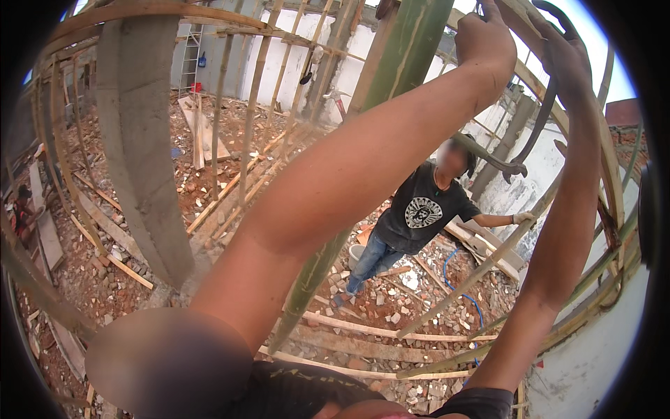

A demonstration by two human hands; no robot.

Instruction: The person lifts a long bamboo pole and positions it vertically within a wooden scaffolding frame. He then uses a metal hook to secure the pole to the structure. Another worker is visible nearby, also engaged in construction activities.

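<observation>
Both my bare arms reach up to the top right. My left hand (485, 35) is closed in a fist beside the upper end of a thick green bamboo pole (412, 52); what it grips, if anything, is out of sight at the picture's edge. Further right, my right hand (567, 59) is raised with its fingers apart and curved, close to a wooden beam (523, 28). Below it hangs a dark curved metal strip (537, 133), near a grey bar with a claw-like end (499, 162). A hammer (338, 101) shows beside the bamboo.
Below stands a co-worker in a dark shirt (426, 209), a gloved hand (522, 218) on a slanted pole (481, 272). A concrete column (143, 140) rises at left. Rubble (377, 314), planks (202, 133) and a blue hose (464, 293) lie below. A ladder (190, 59) leans far back.
</observation>
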